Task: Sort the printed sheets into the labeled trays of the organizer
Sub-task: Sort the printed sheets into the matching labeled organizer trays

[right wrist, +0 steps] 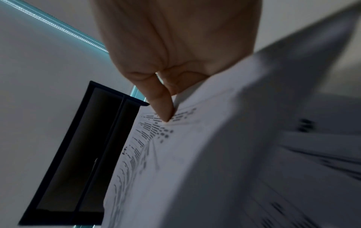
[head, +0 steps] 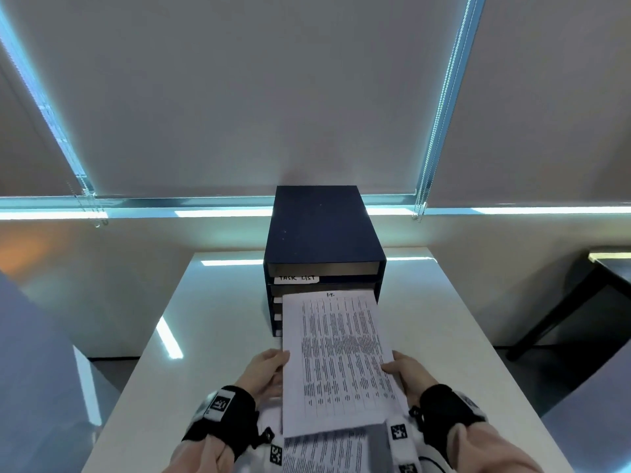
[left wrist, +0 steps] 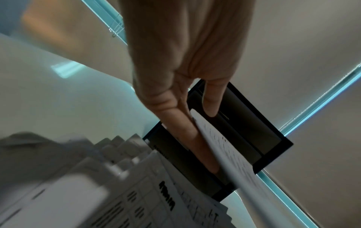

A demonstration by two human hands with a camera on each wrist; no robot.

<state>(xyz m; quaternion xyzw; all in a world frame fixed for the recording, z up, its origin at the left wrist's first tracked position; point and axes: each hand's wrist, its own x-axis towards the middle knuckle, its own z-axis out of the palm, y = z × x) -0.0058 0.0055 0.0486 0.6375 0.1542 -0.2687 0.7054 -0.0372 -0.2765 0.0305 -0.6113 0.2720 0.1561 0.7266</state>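
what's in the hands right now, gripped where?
One white printed sheet, held by its long side edges: left hand on the left edge, right hand on the right, near the end closest to the person.

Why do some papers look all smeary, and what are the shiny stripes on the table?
Head view: window light glares in stripes on the table. Left wrist view: the stack of sheets is blurred. Right wrist view: the held sheet blurs rightward; it is dim.
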